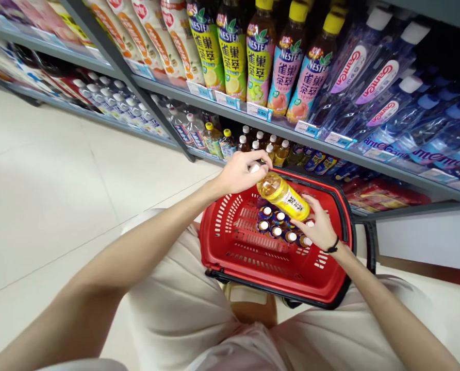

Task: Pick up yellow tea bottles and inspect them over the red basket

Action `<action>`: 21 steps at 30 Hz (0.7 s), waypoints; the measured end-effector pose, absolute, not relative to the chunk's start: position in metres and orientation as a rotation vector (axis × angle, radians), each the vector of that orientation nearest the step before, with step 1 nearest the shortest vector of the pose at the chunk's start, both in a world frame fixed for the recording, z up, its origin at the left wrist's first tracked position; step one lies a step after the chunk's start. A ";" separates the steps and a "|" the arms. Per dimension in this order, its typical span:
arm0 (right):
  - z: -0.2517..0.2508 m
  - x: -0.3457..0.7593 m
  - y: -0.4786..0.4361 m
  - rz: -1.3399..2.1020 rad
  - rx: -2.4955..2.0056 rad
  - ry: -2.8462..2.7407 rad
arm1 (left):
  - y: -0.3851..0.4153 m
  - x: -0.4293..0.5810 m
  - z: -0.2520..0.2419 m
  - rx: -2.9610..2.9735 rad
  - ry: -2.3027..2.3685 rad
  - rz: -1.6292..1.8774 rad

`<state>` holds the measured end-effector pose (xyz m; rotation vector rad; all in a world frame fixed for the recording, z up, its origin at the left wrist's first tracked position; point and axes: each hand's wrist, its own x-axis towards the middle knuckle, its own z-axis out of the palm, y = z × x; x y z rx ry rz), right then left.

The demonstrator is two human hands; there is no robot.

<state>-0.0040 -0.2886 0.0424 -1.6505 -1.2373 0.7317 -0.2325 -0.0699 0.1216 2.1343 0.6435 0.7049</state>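
A plastic bottle of yellow drink (282, 195) lies tilted on its side above a red plastic shopping basket (214, 232). My left hand (240, 172) grips the bottle's capped end, with the fingertips around the white cap. My right hand (317, 221) holds the far end, its fingers spread against the yellow label. Below the bottle, several small bottles with white caps and dark blue bodies (274, 226) stand in the basket, partly hidden by the bottle and my right hand.
Store shelves (253, 114) run along the far side, stocked with Nestea bottles (261, 62), bottled water (380, 82) and other drinks. Price tags line the shelf edges. A pale tiled floor (60, 180) spreads to the left. A black basket handle (371, 247) stands at the right.
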 end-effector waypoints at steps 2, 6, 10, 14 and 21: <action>0.037 -0.007 -0.288 0.771 -1.699 -1.428 | -0.076 -0.233 0.126 2.197 0.647 0.714; 0.035 -0.004 -0.287 0.804 -1.801 -1.758 | -0.090 -0.233 0.131 2.636 0.559 0.427; 0.042 0.004 -0.287 0.734 -2.129 -2.129 | -0.095 -0.232 0.114 3.038 0.428 -0.199; 0.045 0.007 -0.287 0.768 -2.314 -2.416 | -0.084 -0.226 0.077 3.005 0.547 -0.637; 0.031 0.008 -0.290 0.940 -2.409 -2.401 | -0.075 -0.202 0.007 2.856 0.610 -0.940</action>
